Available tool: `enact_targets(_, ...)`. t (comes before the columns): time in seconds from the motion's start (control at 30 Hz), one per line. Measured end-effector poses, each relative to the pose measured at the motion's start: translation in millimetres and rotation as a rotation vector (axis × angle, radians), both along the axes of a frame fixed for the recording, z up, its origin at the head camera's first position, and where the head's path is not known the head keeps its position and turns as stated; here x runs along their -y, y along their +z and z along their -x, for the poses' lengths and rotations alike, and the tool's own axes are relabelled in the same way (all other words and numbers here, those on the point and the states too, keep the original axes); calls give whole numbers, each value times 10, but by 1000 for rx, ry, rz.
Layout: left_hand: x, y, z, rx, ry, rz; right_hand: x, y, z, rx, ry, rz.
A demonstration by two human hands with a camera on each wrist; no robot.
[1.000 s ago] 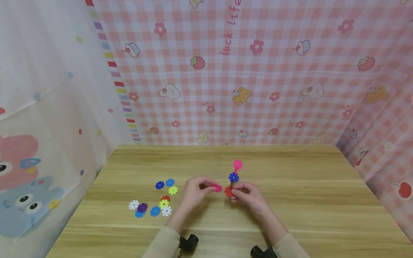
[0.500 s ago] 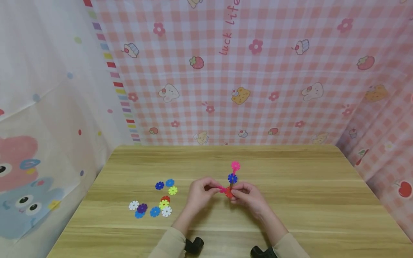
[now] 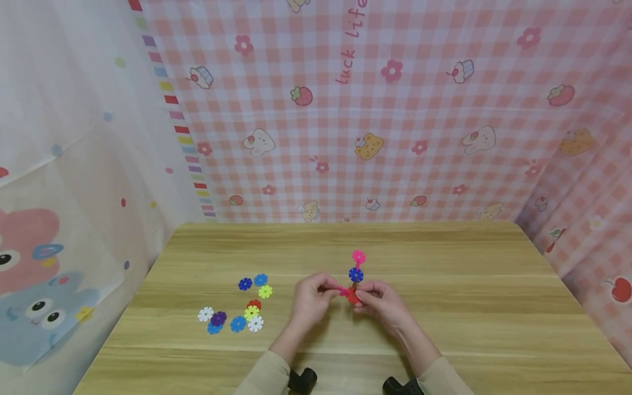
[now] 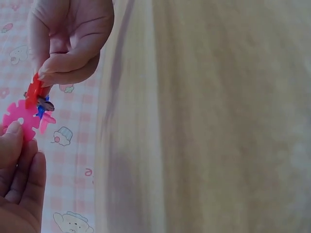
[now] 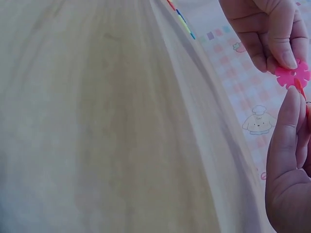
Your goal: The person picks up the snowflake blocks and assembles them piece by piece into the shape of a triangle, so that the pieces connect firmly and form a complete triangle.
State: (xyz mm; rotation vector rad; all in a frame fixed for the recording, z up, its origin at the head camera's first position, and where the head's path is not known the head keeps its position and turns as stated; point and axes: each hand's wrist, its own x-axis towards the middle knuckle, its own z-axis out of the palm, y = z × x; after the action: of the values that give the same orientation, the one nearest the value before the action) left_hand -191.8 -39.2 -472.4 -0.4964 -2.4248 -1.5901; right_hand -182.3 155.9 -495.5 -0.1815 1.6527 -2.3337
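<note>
My left hand pinches a pink notched plastic disc between thumb and fingers. Facing it, my right hand grips a red notched disc by its edge. In both wrist views the rims of these two discs meet at an angle, notch area to notch area. From the red disc a linked chain leads away: a dark brownish piece, a dark blue disc, a pink one seen edge-on, and a pink disc at the far end. My right fingertips hide part of the red disc.
Several loose notched discs lie left of my hands on the wooden table, among them a yellow disc, a purple disc and a white disc. A pink checked cloth hangs behind the table.
My left hand has moved right, bringing its pink disc from apart to against the red disc and turning it edge-on to the head camera. The chain's far end has shifted slightly left and down.
</note>
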Motion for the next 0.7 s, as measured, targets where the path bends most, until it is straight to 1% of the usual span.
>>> enact_targets(0.13, -18, -5, -14, -5, 15, 0, 9, -8, -10, 8, -13, 2)
enact_targets(0.37, -58, -15, -24, -42, 49, -23, 46, 22, 0, 11, -46, 8)
enact_targets(0.43, -64, -20, -20, -41, 42, -26, 39, 35, 5, 12, -64, -2)
enact_targets(0.5, -64, -16, -18, -25, 25, -35, 28, 46, 12, 16, -81, -15)
enact_targets(0.6, -55, -4, -16, 4, 2, -44, 10, 53, 26, 24, -84, -27)
enact_targets(0.7, -42, 3, -10, 15, 4, -49, 0, 48, 40, 20, -76, -20)
